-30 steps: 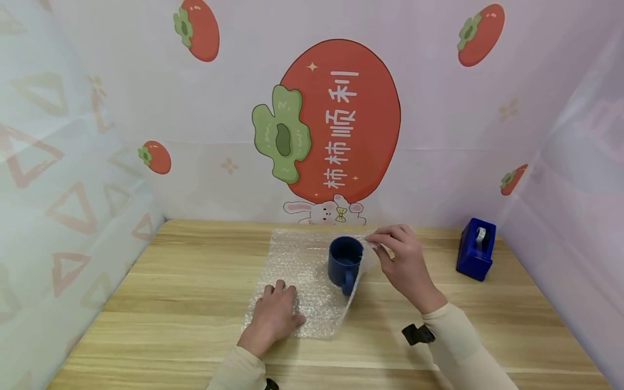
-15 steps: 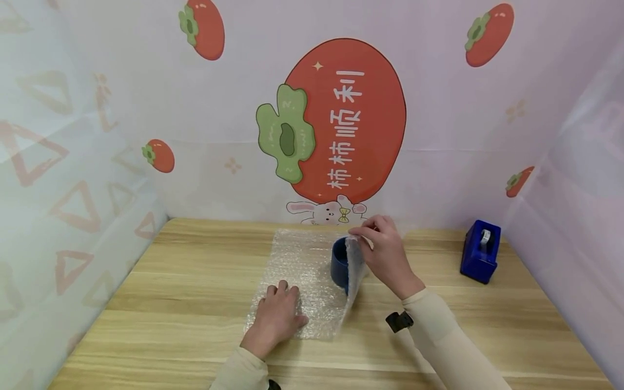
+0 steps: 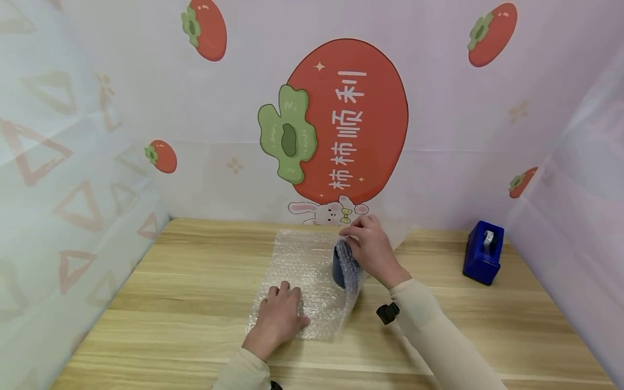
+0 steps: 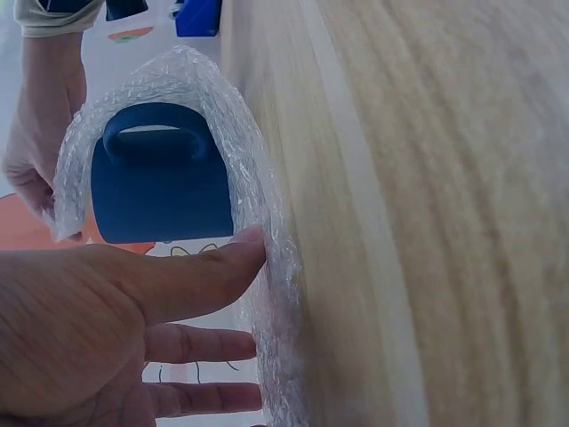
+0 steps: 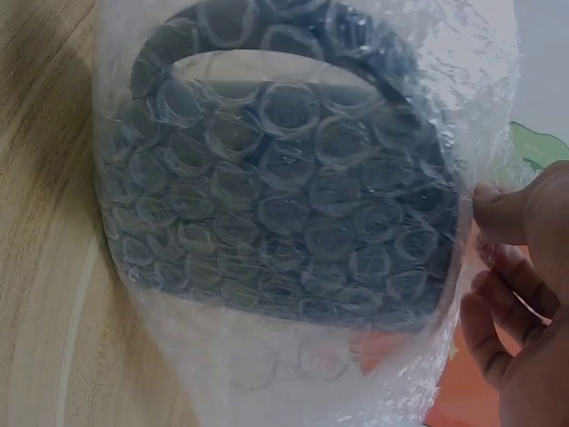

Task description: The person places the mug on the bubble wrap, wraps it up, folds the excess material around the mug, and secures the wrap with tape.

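A blue mug stands upright on a sheet of clear bubble wrap on the table. My right hand pinches the wrap's right edge and holds it up against the mug's side and over part of its rim. Through the raised bubble wrap in the right wrist view, the mug shows with its handle. My left hand rests on the flat left part of the sheet, thumb and fingertips touching it. In the left wrist view, the wrap curves around the mug, whose handle faces that camera.
A blue tape dispenser with a roll of tape stands at the table's back right. A printed sheet with persimmons hangs behind the wooden table, and light patterned sheets close off both sides.
My right hand has moved left, bringing the lifted wrap edge from beside the mug up over its rim, so the mug is now largely covered. The left hand stays in place on the sheet.
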### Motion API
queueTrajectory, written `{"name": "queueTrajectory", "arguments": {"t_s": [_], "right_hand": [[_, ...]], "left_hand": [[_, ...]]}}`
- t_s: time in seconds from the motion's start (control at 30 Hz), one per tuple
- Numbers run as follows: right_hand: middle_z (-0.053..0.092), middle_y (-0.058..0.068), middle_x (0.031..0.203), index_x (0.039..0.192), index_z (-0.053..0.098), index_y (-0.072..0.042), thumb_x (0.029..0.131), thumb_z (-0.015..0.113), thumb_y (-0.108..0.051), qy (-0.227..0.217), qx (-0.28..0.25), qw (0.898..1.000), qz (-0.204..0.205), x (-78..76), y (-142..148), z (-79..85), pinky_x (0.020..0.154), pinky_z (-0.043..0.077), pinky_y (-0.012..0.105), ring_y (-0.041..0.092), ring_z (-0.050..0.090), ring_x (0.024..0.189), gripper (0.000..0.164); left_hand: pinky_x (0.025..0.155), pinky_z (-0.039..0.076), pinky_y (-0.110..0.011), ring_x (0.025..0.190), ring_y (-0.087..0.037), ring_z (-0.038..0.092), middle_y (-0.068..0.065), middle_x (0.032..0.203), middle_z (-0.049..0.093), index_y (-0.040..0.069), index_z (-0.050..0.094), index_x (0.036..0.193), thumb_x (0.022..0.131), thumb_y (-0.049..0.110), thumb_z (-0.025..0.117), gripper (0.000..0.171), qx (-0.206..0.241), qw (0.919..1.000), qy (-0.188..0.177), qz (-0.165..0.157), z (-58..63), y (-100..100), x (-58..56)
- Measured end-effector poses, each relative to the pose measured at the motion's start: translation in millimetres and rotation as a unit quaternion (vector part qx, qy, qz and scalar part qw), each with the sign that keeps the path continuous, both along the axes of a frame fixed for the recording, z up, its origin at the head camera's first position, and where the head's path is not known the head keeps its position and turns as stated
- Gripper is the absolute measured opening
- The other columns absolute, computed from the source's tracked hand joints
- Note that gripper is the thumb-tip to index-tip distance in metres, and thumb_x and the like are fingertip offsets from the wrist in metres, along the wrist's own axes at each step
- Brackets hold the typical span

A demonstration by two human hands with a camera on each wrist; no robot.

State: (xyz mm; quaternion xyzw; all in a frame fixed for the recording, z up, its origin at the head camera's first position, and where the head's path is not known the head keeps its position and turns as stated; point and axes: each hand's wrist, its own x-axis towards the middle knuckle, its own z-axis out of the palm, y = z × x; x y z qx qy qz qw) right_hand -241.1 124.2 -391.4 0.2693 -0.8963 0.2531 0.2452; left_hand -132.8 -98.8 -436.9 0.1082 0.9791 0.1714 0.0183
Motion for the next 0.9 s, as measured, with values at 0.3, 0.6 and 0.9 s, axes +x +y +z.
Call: {"name": "queueTrajectory", "arguments": {"t_s": [0.3,0.6,0.9], "right_hand": [[0.059,0.005,0.095,0.097,0.081,-0.010,0.090,0.076,-0.004,-0.039,0.030,0.999,-0.005,-4.8,-6,-5.2,0.076,0.052,0.039,0.024,0.050,0.093,0.011],[0.060,0.006,0.094,0.096,0.081,-0.008,0.091,0.076,-0.007,-0.055,0.065,0.996,-0.018,-8.3,-13,-8.2,0.079,0.048,0.040,0.026,0.050,0.090,0.008],[0.059,0.007,0.095,0.098,0.081,-0.007,0.092,0.075,-0.008,-0.061,0.058,0.996,-0.025,-7.6,-15,-9.0,0.078,0.049,0.040,0.026,0.050,0.091,0.009]], "left_hand": [[0.083,0.050,-0.061,0.110,-0.044,0.050,-0.020,0.117,0.053,0.002,0.063,0.109,0.082,0.030,0.085,0.045,-0.009,0.9999,0.012,-0.005,-0.4,0,1.5],[0.084,0.049,-0.062,0.111,-0.045,0.050,-0.021,0.119,0.053,0.001,0.063,0.112,0.083,0.030,0.084,0.046,-0.007,0.9999,0.013,-0.006,-0.8,-1,2.4],[0.084,0.049,-0.062,0.112,-0.045,0.050,-0.020,0.119,0.053,0.002,0.063,0.111,0.083,0.030,0.084,0.045,-0.008,0.9999,0.011,-0.007,-2.6,-1,1.7]]}}
